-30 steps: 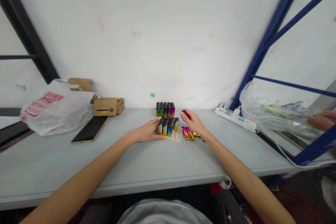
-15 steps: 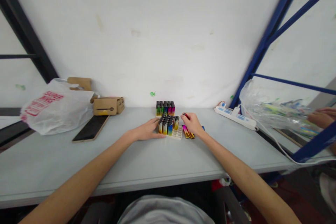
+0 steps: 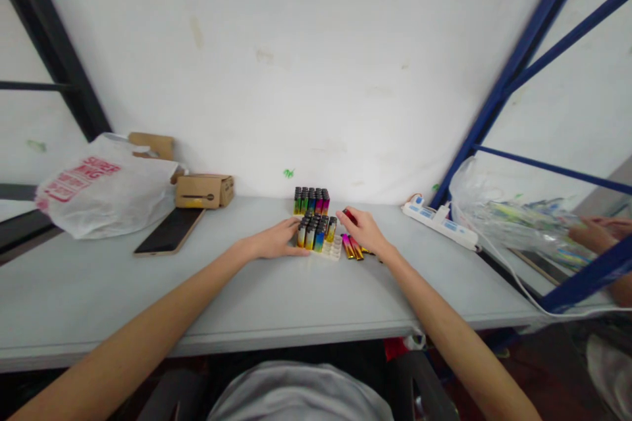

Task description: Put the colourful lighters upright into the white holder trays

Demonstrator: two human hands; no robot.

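Pinching a red lighter [image 3: 348, 214] near the tray [image 3: 332, 251]

So the right hand [image 3: 364, 229] has that red one nipped between thumb and fingers, just off the tray's back right corner. The left hand [image 3: 270, 241] is up against the tray's left end, thumb along the front edge. Can't tell if it's actually squeezing or just resting there.

The tray itself sits about mid-width on the table [image 3: 276, 302], closer to the back edge than the front. A bunch of black-topped lighters [image 3: 315, 231] stand upright in it, packed to the left, with pale slots showing at the front right corner. A few loose lighters [image 3: 351, 248] lie just beside the tray's right edge, some partly hidden by the right hand. Behind, near the table's back edge, there's a second upright block of lighters [image 3: 311, 200].

Further out, toward the table's back left corner: a phone or tablet [image 3: 170, 231] (can't tell which), a cardboard box [image 3: 200, 192] at its far end, and a white plastic bag [image 3: 106, 187]. Toward the back right corner, a power strip [image 3: 439, 222], then a clear bag [image 3: 513, 210]. Somebody else's hands [image 3: 592, 237] are at the far right, pretty blurry.
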